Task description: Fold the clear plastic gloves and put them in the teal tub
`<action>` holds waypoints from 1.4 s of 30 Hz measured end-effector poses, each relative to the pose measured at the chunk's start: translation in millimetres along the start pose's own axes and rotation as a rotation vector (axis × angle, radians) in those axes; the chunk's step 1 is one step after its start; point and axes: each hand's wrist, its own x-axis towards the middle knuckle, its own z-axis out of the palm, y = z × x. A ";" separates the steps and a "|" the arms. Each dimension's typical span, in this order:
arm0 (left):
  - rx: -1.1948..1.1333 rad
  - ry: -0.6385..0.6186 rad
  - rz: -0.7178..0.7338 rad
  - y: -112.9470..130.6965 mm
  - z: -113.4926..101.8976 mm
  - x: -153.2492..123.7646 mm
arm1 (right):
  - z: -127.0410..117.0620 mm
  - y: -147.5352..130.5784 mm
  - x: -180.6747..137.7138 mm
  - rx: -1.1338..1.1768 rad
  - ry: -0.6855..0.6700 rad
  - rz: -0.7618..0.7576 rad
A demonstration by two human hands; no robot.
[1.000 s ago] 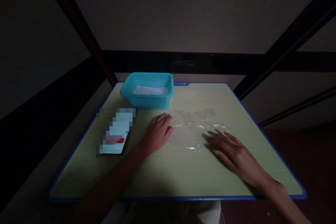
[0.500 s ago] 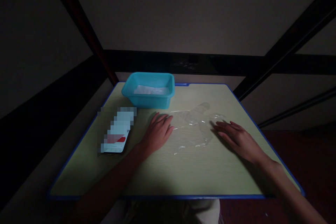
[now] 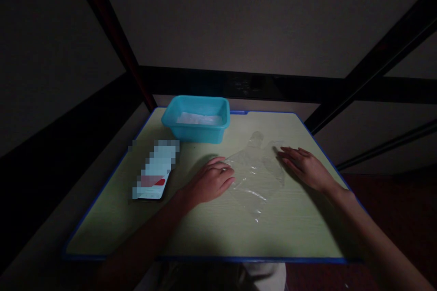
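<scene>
the clear plastic film (image 3: 251, 170) lies on the table (image 3: 290, 232), right of centre, between the two hands. its outline is irregular: one narrow, rounded end points toward the far edge of the table, and bright creases cross the middle and the near part. the hands are apart from each other. the left hand (image 3: 215, 179) is at the left edge of the film, palm down, fingers bent; whether the fingers pinch the film or only rest on it cannot be told. the right hand (image 3: 303, 166) is at the right edge of the film, fingers extended and loosely parted, with a shadow beneath; contact between its fingertips and the film cannot be confirmed. the phone (image 3: 152, 191) lies face up at the left side of the table, screen lit and largely pixelated. the blue tub (image 3: 198, 134) stands upright near the far left corner, beyond the phone, and contains white paper (image 3: 200, 119). a blue border (image 3: 239, 259) runs around the table edge.
</scene>
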 end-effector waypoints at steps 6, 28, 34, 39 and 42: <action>-0.122 -0.058 0.124 11.0 3.0 -4.3 | -0.4 2.1 1.9 0.132 0.018 0.086; 0.002 -0.230 -0.115 31.1 11.6 2.9 | 23.4 13.5 119.7 0.771 -0.157 0.414; 0.005 -0.239 -0.119 33.4 9.8 4.5 | 20.8 8.1 123.5 0.899 -0.240 0.436; -0.007 -0.225 -0.096 33.0 9.0 5.5 | 20.2 4.7 119.2 1.018 -0.228 0.406; -0.011 -0.211 -0.075 32.5 9.8 5.1 | 23.0 4.3 116.3 1.069 -0.203 0.394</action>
